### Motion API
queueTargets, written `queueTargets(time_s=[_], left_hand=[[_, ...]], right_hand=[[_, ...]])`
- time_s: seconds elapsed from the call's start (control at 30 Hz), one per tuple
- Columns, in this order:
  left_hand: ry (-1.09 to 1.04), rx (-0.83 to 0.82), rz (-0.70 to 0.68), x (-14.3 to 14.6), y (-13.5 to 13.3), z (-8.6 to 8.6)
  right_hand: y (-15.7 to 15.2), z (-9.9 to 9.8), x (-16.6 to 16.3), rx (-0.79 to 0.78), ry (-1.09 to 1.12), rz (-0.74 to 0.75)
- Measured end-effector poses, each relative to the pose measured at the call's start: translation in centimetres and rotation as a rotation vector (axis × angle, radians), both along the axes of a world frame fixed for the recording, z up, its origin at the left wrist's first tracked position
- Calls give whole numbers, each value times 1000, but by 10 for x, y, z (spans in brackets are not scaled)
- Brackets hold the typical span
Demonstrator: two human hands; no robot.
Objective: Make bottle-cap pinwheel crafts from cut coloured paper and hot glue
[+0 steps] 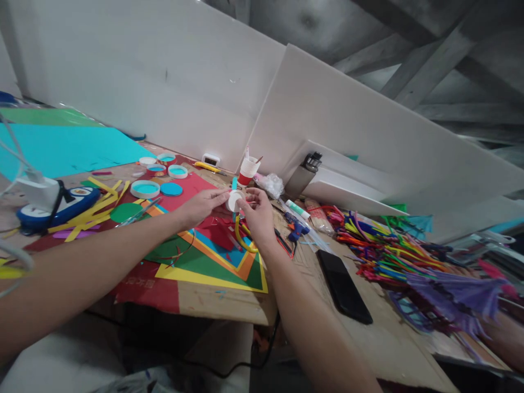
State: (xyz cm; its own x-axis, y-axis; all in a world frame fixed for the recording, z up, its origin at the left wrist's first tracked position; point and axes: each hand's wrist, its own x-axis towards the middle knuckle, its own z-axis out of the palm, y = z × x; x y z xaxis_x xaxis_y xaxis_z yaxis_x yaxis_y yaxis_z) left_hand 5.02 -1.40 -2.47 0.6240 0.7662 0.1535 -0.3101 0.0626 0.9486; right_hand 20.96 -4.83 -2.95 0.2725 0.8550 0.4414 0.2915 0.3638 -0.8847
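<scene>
My left hand (202, 206) and my right hand (257, 214) meet over the middle of the table, both pinching a small white round lid (234, 200). A teal strip (234, 184) sticks up behind the lid and a yellow strip (241, 237) curls down below it. Under the hands lie stacked sheets of coloured paper (213, 262) in green, yellow, orange, blue and red.
White lids with teal discs (144, 189) and yellow paper strips (88, 215) lie at the left, near a blue glue gun (61, 206). A cup of tools (248, 170) stands behind. A black phone (344, 285) and a heap of coloured pipe cleaners (393, 251) lie at the right.
</scene>
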Motion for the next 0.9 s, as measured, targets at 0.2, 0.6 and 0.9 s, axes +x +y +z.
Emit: queueTargets(time_s=[0.2,0.6,0.9], left_hand=[[-95,-81,-18,-1,-2,5],[-104,-17,0,-7,6,7],[-172,52,-13,-7,3,7]], right_hand=[[-9,4,-3,131,-251,-43],[-16,14,-7,190,-297,97],[-19,15,-11,189,-239,84]])
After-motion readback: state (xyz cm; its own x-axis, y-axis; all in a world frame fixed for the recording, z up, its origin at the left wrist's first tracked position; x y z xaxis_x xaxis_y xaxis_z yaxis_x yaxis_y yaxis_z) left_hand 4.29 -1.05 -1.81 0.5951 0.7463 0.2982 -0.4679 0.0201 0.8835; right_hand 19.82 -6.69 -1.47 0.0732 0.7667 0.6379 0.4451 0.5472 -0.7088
